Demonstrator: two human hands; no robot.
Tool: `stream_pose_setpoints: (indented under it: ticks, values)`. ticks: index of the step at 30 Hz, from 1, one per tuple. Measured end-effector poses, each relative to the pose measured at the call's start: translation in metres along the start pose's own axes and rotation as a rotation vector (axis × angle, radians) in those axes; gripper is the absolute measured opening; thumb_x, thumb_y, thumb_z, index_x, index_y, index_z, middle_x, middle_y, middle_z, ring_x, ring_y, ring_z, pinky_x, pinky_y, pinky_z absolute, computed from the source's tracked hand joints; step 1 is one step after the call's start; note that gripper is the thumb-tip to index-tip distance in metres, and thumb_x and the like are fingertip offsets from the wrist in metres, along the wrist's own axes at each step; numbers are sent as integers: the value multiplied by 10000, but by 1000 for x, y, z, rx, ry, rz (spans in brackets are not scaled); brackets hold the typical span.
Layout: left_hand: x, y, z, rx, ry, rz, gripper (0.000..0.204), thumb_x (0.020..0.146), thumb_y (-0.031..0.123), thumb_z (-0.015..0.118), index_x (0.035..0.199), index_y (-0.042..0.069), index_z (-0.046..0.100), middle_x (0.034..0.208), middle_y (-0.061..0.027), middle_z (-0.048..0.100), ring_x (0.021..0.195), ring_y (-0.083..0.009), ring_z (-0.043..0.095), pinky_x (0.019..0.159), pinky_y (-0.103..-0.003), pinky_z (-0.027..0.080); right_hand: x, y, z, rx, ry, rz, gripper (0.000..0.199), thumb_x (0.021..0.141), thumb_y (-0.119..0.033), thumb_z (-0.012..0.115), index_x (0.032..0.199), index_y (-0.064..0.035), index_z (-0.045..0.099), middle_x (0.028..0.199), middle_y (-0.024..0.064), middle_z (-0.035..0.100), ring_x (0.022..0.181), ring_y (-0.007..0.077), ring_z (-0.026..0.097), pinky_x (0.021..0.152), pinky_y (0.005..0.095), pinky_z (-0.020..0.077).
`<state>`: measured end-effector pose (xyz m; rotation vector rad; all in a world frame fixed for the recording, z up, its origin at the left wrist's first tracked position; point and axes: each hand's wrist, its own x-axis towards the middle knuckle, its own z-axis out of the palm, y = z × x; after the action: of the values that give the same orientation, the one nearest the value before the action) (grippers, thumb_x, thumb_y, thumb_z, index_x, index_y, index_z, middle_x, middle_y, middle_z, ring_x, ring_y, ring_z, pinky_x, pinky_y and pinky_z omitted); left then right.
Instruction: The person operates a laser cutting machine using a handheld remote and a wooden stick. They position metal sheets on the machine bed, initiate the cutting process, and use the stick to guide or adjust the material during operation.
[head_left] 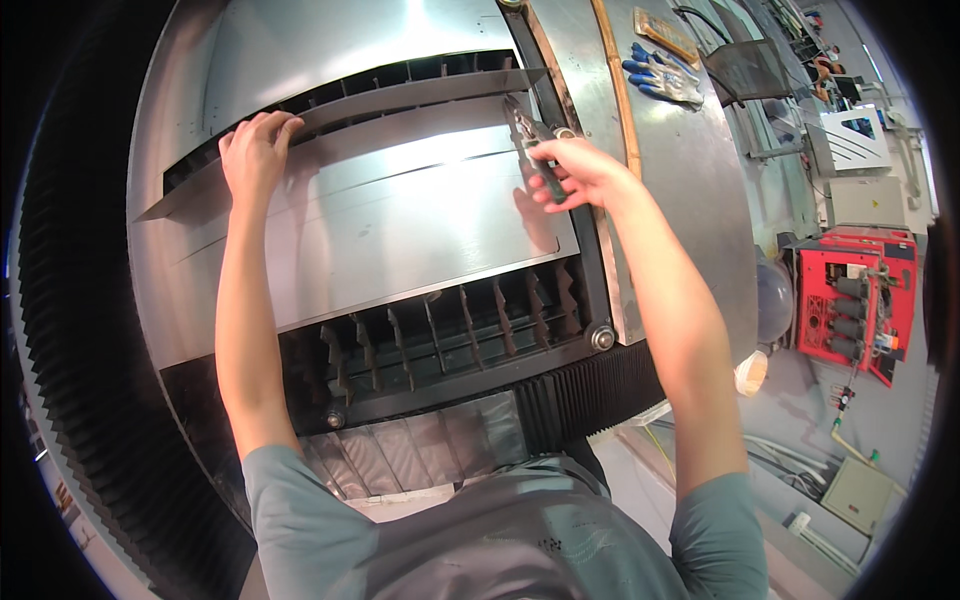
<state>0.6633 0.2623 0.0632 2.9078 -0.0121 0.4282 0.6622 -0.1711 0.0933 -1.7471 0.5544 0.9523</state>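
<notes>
A large shiny steel sheet (400,220) lies on the toothed slat bed (450,340) of a cutting machine. A narrow metal strip (400,98) runs along the sheet's far edge and is lifted a little. My left hand (255,150) grips the left part of that strip with curled fingers. My right hand (580,172) is closed around the handles of a pair of pliers (528,140), whose jaws touch the strip's right end.
A black bellows cover (600,385) borders the bed's near right corner. Blue and white work gloves (665,75) lie on the machine's right rail. A red electrical cabinet (850,300) stands on the floor to the right, with cables and a grey box nearby.
</notes>
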Motion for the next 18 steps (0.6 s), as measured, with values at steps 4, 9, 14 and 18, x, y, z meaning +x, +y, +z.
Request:
stream_pose_setpoints:
  ticks: [4,9,14,18]
  values:
    - [-31,5,2,-42,109,88,203,970,315,717,1094,182,808,1063,15,765,1006,-197,681,1000,-388,449,-19,-1,-40,-878,331,-56,321,900,-289,688,1113,-50,703,945,127,735,910,291,745,810,502,612]
    - [-77,13,16,-48,195,179,239,899,178,777,1138,168,794,1112,19,757,1022,-200,692,955,-364,486,-52,-10,-89,-1382,723,-120,470,867,-183,670,1331,-102,675,1197,177,714,1153,396,691,959,562,541]
    - [-94,22,30,-21,175,126,312,806,93,795,1109,164,773,1162,24,734,1075,-210,684,956,-394,511,-40,-36,-94,-1623,959,-567,569,877,-84,654,1439,-168,614,1249,153,674,1199,340,640,983,532,510]
    - [-95,23,33,-11,201,119,291,812,99,795,1095,157,769,1161,21,734,1080,-216,684,961,-396,512,-18,-62,-83,-1761,909,-603,664,843,-77,691,1488,-181,573,1246,113,650,1166,324,630,944,493,511]
